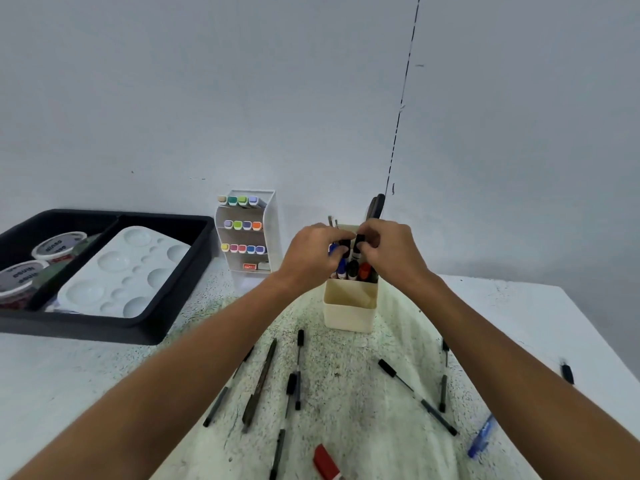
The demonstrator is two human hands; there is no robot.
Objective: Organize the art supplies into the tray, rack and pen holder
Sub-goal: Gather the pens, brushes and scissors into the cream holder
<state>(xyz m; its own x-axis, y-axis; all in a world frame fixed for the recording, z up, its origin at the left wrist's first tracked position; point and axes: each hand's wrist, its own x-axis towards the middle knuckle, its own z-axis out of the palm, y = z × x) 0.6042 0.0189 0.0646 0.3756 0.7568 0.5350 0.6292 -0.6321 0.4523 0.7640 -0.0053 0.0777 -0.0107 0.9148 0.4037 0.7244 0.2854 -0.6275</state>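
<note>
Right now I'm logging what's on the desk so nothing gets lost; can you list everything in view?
tray: one, black, far left of the table.
palette: one, white, lying in the tray's right compartment.
paint jars: at least two, white lids, in the tray's left compartment.
rack: one, white, against the wall, right of the tray.
colour markers: three rows, mixed pastel caps, in the rack.
pen holder: one, cream, centre of the table, holding markers and scissors.
scissors: one pair, dark handles, upright in the holder.
loose pens: about ten, mostly black, one blue, scattered on the near table.
red item: one, near edge; type unclear.
hands: left and right, each gripping a marker above the holder.
</note>
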